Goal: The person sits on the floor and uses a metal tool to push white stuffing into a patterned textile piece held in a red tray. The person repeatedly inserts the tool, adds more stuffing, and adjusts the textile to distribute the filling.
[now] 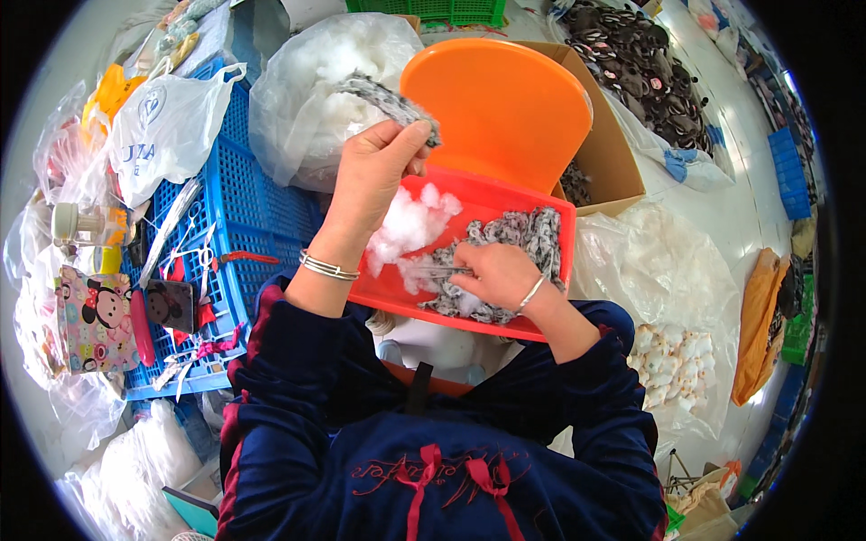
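Observation:
My left hand (pixel 383 160) is raised above the far left of a red tray (pixel 361 293). Its fingers pinch a grey-and-white furry fabric piece (pixel 392 104), long and narrow. Low over the tray, my right hand (pixel 503 273) is closed around a thin metal tool (pixel 442 269), perhaps tweezers or forceps; its handle is hidden in the fingers. A tuft of white stuffing (pixel 415 273) lies at the tool's tip. More fluffy white stuffing (pixel 410 221) rests in the tray's left part. Grey furry pieces (pixel 523 230) are heaped on its right side.
Beyond the tray stand an orange stool seat (pixel 496 108), a cardboard box (pixel 609 158) and a clear bag of stuffing (pixel 316 90). At left, a blue crate (pixel 262 203) carries scissors (pixel 206 261), a phone (pixel 171 305) and a patterned pouch (pixel 95 320). Dark pieces (pixel 640 77) lie piled at far right.

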Available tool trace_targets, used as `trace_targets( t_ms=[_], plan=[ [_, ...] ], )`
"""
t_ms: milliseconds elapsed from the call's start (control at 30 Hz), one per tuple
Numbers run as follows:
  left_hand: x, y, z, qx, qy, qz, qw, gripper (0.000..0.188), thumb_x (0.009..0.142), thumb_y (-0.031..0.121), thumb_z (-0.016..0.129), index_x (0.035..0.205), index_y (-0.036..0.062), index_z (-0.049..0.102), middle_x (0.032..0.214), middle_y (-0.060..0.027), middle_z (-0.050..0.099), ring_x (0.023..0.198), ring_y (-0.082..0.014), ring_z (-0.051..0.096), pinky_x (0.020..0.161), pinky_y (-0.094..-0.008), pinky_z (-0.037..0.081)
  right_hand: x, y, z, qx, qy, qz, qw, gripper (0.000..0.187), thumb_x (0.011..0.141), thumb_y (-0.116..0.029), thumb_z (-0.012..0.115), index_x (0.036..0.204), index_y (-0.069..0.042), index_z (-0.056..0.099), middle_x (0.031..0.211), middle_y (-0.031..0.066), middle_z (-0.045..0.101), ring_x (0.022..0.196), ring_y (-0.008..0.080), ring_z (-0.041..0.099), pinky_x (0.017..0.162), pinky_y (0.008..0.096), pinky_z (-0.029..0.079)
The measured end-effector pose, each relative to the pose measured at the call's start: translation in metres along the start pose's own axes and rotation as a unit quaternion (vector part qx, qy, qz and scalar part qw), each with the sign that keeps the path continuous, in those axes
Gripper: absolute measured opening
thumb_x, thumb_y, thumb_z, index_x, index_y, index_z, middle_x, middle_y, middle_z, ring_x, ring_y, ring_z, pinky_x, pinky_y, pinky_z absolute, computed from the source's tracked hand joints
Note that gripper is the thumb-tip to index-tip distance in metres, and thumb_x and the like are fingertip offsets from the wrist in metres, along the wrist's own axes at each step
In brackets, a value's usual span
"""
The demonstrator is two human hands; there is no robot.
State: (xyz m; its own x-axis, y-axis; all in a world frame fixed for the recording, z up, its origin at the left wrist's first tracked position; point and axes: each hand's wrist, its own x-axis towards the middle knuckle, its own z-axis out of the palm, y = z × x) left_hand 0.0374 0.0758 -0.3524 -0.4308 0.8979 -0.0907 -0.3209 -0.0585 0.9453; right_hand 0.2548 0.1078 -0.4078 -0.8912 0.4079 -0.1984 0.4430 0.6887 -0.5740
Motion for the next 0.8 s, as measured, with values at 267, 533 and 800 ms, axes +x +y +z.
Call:
trace_targets(
  t_ms=[267,533,800],
  plan=[
    [-0.001,0.005,0.000,0.050,-0.013,0.004,0.999,0.022,0.093,0.019,0.066,0.077,0.0036,0.064,0.071,-0.0025,0.062,0.063,-0.0070,0.052,0.059,-0.0206,0.041,0.011,0.010,0.032,-0.130,-0.030,0.022,0.991,0.019,0.085,-0.024,0.063,0.092,-0.006,0.060,0.099,0.0138,0.065,0.089,0.0330,0.066,0.075,0.0451,0.054],
    [-0.001,0.004,-0.007,0.023,-0.006,0.011,1.000,0.020,0.095,0.018,0.063,0.083,0.0028,0.065,0.077,-0.0030,0.064,0.071,-0.0082,0.057,0.066,-0.0222,0.044,0.000,0.011,-0.030,0.186,0.078,0.008,0.980,0.015,0.085,-0.017,0.068,0.085,-0.002,0.063,0.077,0.0074,0.063,0.069,0.0182,0.060,0.062,0.0315,0.048],
    [-0.021,-0.019,0.032,-0.228,-0.049,-0.071,0.970,0.020,0.100,0.022,0.055,0.096,0.0040,0.064,0.081,-0.0012,0.064,0.067,-0.0086,0.056,0.062,-0.0238,0.046,-0.006,-0.001,-0.035,0.422,0.142,0.041,0.894,0.012,0.089,-0.009,0.069,0.087,0.000,0.062,0.074,-0.0018,0.059,0.067,0.0039,0.051,0.060,0.0217,0.042]
  ],
)
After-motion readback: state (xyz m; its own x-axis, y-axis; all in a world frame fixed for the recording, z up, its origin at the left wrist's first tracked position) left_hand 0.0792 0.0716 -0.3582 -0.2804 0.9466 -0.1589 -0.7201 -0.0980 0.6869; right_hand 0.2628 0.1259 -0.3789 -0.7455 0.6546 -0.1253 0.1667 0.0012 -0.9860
